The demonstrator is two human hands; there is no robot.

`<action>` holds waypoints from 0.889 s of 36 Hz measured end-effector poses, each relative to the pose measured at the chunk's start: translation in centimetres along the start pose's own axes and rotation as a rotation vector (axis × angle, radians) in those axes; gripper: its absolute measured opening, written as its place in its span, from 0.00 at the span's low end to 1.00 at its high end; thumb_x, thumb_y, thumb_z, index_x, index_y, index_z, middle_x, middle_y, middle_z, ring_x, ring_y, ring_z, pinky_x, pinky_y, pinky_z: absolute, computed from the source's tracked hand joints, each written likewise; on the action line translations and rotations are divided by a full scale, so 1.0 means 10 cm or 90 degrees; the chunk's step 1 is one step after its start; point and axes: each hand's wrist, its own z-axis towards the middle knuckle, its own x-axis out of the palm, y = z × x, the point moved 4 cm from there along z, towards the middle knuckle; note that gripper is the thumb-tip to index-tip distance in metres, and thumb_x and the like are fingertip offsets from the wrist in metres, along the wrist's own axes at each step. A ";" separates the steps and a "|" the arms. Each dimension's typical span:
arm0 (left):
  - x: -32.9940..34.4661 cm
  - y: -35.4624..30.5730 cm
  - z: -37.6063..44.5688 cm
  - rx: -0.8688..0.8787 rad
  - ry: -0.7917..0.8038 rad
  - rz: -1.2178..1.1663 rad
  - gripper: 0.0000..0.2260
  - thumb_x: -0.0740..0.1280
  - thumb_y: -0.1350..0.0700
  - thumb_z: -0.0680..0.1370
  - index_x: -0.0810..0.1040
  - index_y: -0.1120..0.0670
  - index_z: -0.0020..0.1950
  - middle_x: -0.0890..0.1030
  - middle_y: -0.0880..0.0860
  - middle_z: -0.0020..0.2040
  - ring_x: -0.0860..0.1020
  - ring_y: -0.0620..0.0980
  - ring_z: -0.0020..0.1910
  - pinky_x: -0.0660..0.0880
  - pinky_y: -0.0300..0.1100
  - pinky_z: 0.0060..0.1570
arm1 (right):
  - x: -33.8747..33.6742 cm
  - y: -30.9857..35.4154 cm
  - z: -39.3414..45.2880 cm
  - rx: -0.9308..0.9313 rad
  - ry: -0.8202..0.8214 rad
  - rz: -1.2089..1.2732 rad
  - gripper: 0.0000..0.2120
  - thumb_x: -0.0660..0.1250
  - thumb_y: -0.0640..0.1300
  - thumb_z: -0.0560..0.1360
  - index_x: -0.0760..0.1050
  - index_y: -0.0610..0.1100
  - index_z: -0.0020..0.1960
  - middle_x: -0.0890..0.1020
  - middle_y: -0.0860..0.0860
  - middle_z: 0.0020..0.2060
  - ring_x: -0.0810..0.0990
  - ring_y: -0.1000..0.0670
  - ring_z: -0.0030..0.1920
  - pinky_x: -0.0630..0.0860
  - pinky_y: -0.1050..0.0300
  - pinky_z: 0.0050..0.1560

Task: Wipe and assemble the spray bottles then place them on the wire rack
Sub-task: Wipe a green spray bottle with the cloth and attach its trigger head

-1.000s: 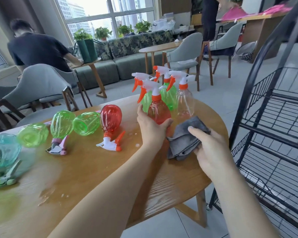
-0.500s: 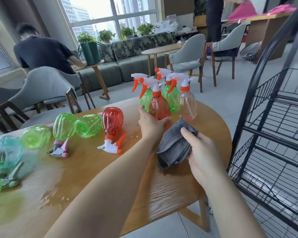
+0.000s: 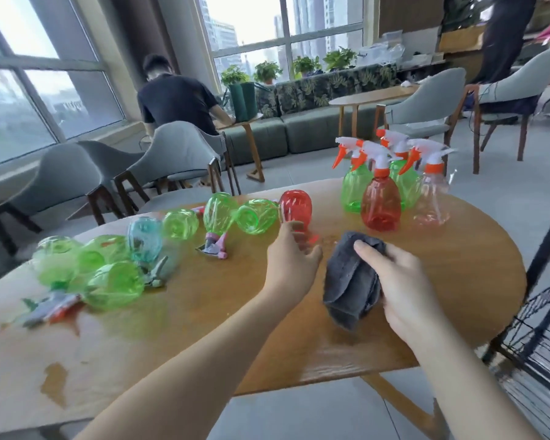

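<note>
Wooden counter (image 3: 458, 281): left hand (image 3: 291, 265) has left the upright red bottle (image 3: 381, 204), fingers loose, empty; right hand (image 3: 404, 281) still grips the cloth (image 3: 350, 281).

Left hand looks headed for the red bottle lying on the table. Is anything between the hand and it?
Nothing visible. The left hand is open just in front of the lying red bottle; the green bottle lies beside it, to its left, not between. The right hand holds the grey cloth off to the side.

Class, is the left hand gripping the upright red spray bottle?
No: the left hand hovers open, apart from the upright red plastic spray bottle.
</note>
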 end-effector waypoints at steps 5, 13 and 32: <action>-0.94 0.43 -0.40 -0.024 -0.061 0.049 0.16 0.72 0.58 0.80 0.76 0.53 0.66 0.79 0.40 0.49 0.77 0.33 0.46 0.72 0.22 0.42 | 0.79 -0.22 -0.31 0.009 0.105 -0.064 0.03 0.74 0.43 0.78 0.85 0.44 0.49 0.88 0.47 0.45 0.86 0.43 0.51 0.80 0.43 0.56; -2.29 1.11 -0.87 -0.068 -0.193 0.175 0.12 0.73 0.58 0.78 0.79 0.50 0.60 0.80 0.46 0.49 0.77 0.41 0.47 0.71 0.29 0.42 | 2.09 -0.59 -0.89 0.005 0.279 -0.113 0.06 0.73 0.42 0.78 0.85 0.41 0.44 0.87 0.43 0.41 0.86 0.44 0.44 0.77 0.49 0.48; -2.77 1.67 -0.36 -0.383 -0.144 0.084 0.45 0.67 0.24 0.71 0.59 0.43 0.80 0.51 0.62 0.80 0.59 0.71 0.77 0.68 0.65 0.70 | 2.82 -0.84 -1.05 0.010 0.283 -0.217 0.05 0.72 0.41 0.79 0.85 0.44 0.45 0.88 0.49 0.39 0.86 0.46 0.44 0.78 0.51 0.46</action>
